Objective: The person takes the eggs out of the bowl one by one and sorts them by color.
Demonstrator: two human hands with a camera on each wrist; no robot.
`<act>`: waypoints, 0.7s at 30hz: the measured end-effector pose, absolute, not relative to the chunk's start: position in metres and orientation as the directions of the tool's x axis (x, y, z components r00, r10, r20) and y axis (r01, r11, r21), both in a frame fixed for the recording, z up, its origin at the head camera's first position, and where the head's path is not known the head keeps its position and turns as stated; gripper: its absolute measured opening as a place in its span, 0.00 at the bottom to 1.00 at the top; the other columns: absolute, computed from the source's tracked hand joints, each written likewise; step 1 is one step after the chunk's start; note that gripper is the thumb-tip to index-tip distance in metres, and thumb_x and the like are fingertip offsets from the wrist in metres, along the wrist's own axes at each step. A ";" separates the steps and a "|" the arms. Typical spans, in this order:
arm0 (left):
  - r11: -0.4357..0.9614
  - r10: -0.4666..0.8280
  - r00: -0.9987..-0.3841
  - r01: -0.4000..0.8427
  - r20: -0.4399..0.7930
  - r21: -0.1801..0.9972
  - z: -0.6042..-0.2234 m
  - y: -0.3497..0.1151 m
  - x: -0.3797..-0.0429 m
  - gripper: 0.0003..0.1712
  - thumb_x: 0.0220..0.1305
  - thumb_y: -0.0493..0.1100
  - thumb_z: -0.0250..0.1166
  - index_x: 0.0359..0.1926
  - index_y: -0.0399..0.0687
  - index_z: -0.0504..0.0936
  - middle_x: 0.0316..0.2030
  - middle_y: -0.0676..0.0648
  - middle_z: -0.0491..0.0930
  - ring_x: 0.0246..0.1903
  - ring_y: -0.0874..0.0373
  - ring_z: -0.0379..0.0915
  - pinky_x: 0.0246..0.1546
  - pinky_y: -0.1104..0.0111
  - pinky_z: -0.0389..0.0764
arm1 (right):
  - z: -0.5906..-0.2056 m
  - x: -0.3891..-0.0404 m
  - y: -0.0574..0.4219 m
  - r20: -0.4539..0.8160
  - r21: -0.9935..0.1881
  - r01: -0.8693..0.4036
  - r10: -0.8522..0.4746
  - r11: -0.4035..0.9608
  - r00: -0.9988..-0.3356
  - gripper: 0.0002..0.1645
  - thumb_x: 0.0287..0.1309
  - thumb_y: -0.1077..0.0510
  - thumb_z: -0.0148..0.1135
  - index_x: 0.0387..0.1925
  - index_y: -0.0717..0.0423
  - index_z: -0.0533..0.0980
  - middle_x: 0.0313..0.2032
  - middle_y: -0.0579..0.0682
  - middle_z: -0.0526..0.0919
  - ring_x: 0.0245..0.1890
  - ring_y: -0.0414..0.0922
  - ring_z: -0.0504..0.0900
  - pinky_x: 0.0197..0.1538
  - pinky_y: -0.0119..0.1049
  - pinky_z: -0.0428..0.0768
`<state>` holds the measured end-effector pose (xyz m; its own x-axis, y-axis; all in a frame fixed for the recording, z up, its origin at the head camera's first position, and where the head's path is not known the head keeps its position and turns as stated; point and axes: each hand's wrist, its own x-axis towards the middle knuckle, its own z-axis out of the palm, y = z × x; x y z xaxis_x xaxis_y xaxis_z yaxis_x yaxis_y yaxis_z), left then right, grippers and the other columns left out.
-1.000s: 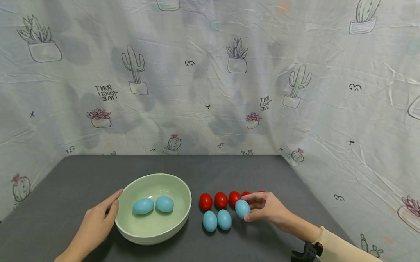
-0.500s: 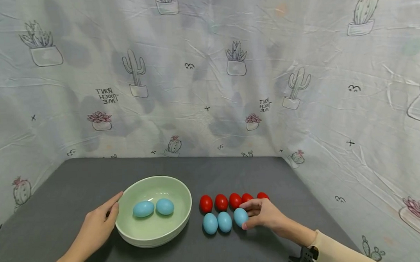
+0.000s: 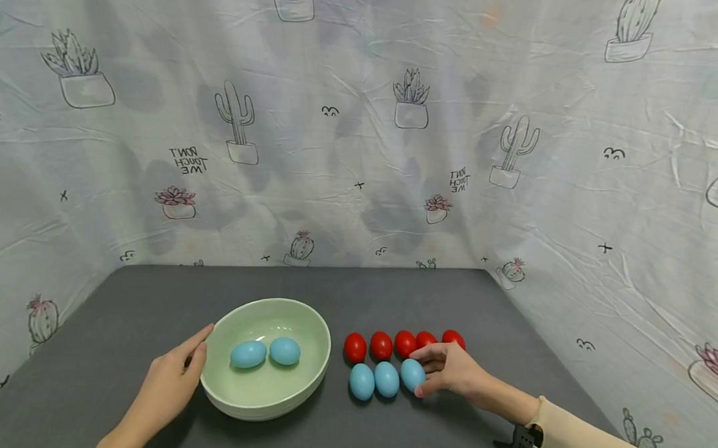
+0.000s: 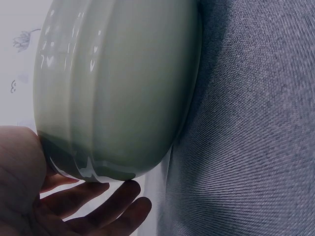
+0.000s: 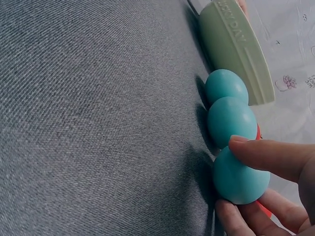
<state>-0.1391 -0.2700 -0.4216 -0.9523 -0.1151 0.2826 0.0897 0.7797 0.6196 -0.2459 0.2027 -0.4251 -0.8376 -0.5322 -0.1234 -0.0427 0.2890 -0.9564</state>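
My right hand pinches a blue egg between thumb and fingers. In the right wrist view this egg sits low by the cloth, at the near end of a row of blue eggs. The other two blue eggs in the row, one on the left and one in the middle, stand upright. My left hand holds the left side of a light green bowl, its fingers against the outer wall. Inside the bowl lie two blue eggs, a left one and a right one.
Behind the blue row stands a row of several red eggs, partly hidden by my right hand. A grey cloth covers the table. Cactus-printed sheeting hangs at the back and along both sides.
My right hand has brought its blue egg down and slightly left, to the right end of the blue row. The left hand stays at the bowl.
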 end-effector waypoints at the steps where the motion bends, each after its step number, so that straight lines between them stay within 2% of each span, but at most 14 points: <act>1: 0.783 -0.115 -0.951 0.091 0.286 0.615 -0.421 -0.270 -0.139 0.28 0.80 0.47 0.43 0.72 0.36 0.63 0.60 0.27 0.71 0.25 0.53 0.65 0.24 0.61 0.67 | -0.425 -0.246 0.203 -0.120 -0.957 -0.046 -0.534 0.287 -0.837 0.33 0.42 0.67 0.79 0.54 0.68 0.78 0.44 0.59 0.84 0.44 0.54 0.83 0.45 0.41 0.81; 7: 0.790 -0.110 -0.952 0.090 0.286 0.607 -0.421 -0.271 -0.140 0.28 0.80 0.47 0.44 0.71 0.35 0.64 0.61 0.26 0.69 0.35 0.48 0.71 0.30 0.58 0.70 | -0.426 -0.246 0.203 -0.112 -0.951 -0.067 -0.540 0.300 -0.834 0.32 0.43 0.67 0.79 0.53 0.68 0.78 0.44 0.59 0.84 0.44 0.54 0.82 0.45 0.40 0.81; 11: 0.781 -0.112 -0.955 0.085 0.273 0.619 -0.421 -0.271 -0.139 0.28 0.80 0.48 0.43 0.72 0.36 0.63 0.61 0.27 0.69 0.27 0.52 0.68 0.26 0.60 0.68 | -0.427 -0.247 0.203 -0.115 -0.945 -0.076 -0.540 0.319 -0.834 0.32 0.42 0.66 0.79 0.53 0.66 0.78 0.43 0.58 0.84 0.44 0.54 0.82 0.44 0.41 0.81; 14: 0.781 -0.110 -0.955 0.087 0.274 0.618 -0.420 -0.271 -0.138 0.28 0.80 0.48 0.43 0.72 0.36 0.63 0.61 0.27 0.70 0.27 0.52 0.68 0.26 0.61 0.68 | -0.426 -0.247 0.203 -0.106 -0.938 -0.093 -0.533 0.333 -0.839 0.33 0.42 0.66 0.80 0.53 0.66 0.79 0.43 0.57 0.84 0.43 0.53 0.82 0.41 0.41 0.81; 18: 0.788 -0.107 -0.954 0.090 0.280 0.609 -0.419 -0.271 -0.139 0.28 0.80 0.47 0.43 0.72 0.35 0.63 0.60 0.27 0.70 0.35 0.49 0.72 0.29 0.58 0.69 | -0.426 -0.246 0.201 -0.087 -0.923 -0.125 -0.512 0.365 -0.855 0.33 0.41 0.65 0.80 0.53 0.65 0.79 0.42 0.55 0.84 0.42 0.52 0.81 0.38 0.40 0.81; 21: 0.782 -0.109 -0.956 0.086 0.271 0.617 -0.418 -0.271 -0.138 0.28 0.80 0.48 0.42 0.72 0.35 0.63 0.60 0.26 0.69 0.30 0.51 0.70 0.27 0.59 0.68 | -0.427 -0.246 0.200 -0.082 -0.912 -0.137 -0.500 0.386 -0.862 0.33 0.40 0.65 0.81 0.53 0.65 0.79 0.42 0.54 0.84 0.41 0.51 0.81 0.38 0.40 0.80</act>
<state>-0.1379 -0.2705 -0.4184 -0.9565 -0.1086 0.2708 0.0860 0.7820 0.6173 -0.2464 0.2004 -0.4266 -0.8624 -0.4996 -0.0818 -0.1373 0.3863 -0.9121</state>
